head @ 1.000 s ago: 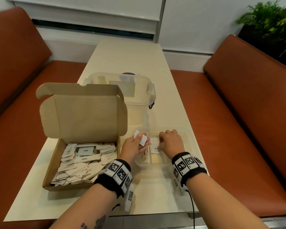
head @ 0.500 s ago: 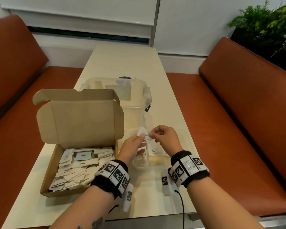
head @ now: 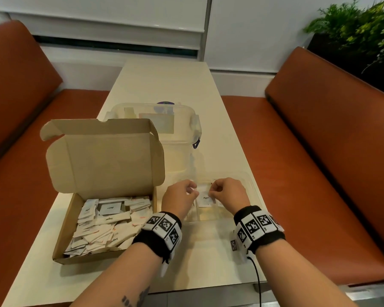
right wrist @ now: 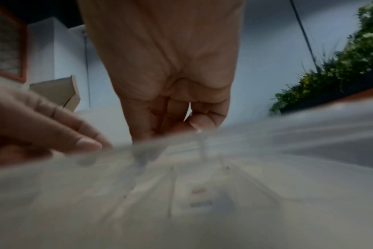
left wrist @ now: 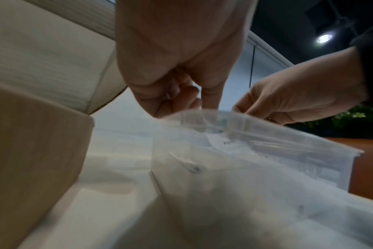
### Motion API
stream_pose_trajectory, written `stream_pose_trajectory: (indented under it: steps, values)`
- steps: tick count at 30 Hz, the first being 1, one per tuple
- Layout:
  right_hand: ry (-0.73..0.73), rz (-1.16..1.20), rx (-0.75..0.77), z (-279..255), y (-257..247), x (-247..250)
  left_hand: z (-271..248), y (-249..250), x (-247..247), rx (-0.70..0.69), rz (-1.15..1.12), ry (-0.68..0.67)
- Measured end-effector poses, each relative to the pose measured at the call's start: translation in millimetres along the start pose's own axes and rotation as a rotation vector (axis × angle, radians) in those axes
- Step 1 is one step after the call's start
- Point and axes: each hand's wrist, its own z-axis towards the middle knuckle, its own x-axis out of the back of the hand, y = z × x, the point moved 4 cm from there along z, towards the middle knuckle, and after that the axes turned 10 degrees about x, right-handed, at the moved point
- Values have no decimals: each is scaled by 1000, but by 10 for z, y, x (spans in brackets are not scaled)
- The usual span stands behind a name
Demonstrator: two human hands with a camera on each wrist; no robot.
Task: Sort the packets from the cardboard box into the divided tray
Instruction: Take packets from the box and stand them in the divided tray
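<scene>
The open cardboard box (head: pixel 62 229) at the left holds a heap of white packets (head: pixel 106 224). To its right lies the clear divided tray (head: pixel 255 196), with a "Pepper" packet (head: pixel 205 198) lying in one compartment. Both hands hover close together over the tray. My left hand (head: pixel 192 191) has curled fingers, and a bit of white packet shows at their tips. My right hand (head: pixel 213 192) pinches a small packet that its fingers mostly hide. The wrist views are blurred: the left hand (left wrist: pixel 181 107) and right hand (right wrist: pixel 187 124) dip behind the tray's rim (left wrist: pixel 287 139).
The box lid (head: pixel 106 156) stands upright behind the packets. A clear lidded container (head: pixel 177 120) sits behind the tray. Orange benches (head: pixel 319 151) flank the narrow table, a plant (head: pixel 359 29) is at the far right, and a cable (head: pixel 258 280) hangs from my right wrist.
Both hands met above the tray around one packet, then moved down into the tray and slightly apart. The view has tilted a little.
</scene>
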Motion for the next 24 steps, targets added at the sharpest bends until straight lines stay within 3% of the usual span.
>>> stream_pose_trajectory:
  steps: [8,15,24]
  values:
    - [-25,-174,16,11,81,-157,22,87,-180,-153,495,-52]
    - [23,-213,42,-26,94,-239,-19,188,-335,-142,621,-27]
    - [-18,-330,143,-19,48,-286,5,161,-431,-84,635,-19]
